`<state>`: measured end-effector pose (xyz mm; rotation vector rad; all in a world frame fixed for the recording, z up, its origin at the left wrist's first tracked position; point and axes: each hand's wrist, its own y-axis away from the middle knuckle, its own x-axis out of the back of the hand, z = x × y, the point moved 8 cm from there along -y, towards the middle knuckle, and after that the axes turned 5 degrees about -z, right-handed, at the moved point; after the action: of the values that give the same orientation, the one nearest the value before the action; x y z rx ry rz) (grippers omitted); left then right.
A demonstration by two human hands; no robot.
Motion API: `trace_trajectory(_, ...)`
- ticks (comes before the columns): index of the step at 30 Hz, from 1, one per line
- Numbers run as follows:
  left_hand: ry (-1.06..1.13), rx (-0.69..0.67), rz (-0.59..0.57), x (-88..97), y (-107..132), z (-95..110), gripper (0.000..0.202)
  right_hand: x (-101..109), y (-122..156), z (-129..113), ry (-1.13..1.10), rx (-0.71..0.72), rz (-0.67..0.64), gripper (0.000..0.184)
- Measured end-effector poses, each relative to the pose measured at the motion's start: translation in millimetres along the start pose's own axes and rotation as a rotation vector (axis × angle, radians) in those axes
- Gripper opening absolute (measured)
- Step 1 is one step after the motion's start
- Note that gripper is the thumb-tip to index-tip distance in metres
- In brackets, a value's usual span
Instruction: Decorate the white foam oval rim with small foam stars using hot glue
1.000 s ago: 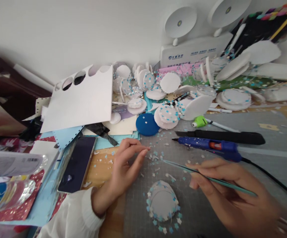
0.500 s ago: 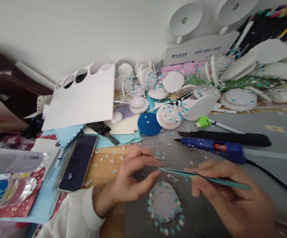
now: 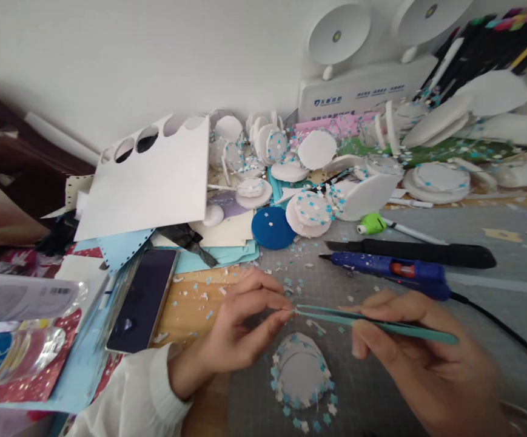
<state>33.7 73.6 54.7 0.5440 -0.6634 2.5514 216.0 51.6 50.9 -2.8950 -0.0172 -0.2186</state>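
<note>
My right hand [image 3: 409,340] grips a pair of teal tweezers [image 3: 395,328], their tips pointing left and slightly apart. At those tips, the thumb and forefinger of my left hand [image 3: 254,321] are pinched together. Something tiny and pale shows at the pinch, too small to name. Just below, a white foam disc [image 3: 302,373] lies on the grey cutting mat [image 3: 358,388]. Small blue and white stars ring its edge, and a string of stars curves along its lower right side.
A blue glue gun [image 3: 390,270] and a black craft knife [image 3: 418,254] lie behind my right hand. A blue round lid [image 3: 272,227] and many star-trimmed white discs [image 3: 311,209] crowd the back. A phone [image 3: 142,300] and a plastic bottle [image 3: 17,352] are at left.
My left thumb and forefinger have closed together, where before they were apart. The tweezer tips have spread a little beside them. The foam disc has stayed put.
</note>
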Motion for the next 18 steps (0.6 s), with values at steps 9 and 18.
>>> trace_trajectory(9, 0.001, 0.030, -0.061, -4.5, 1.5, -4.3, 0.008, -2.7, -2.2, -6.1, -0.025, 0.033, -0.029, 0.007)
trace_trajectory(18, -0.022, 0.193, 0.012, 0.2, 7.3, -18.0, 0.025, 26.3, 7.6, -14.7, 0.170, 0.072, 0.165, 0.007)
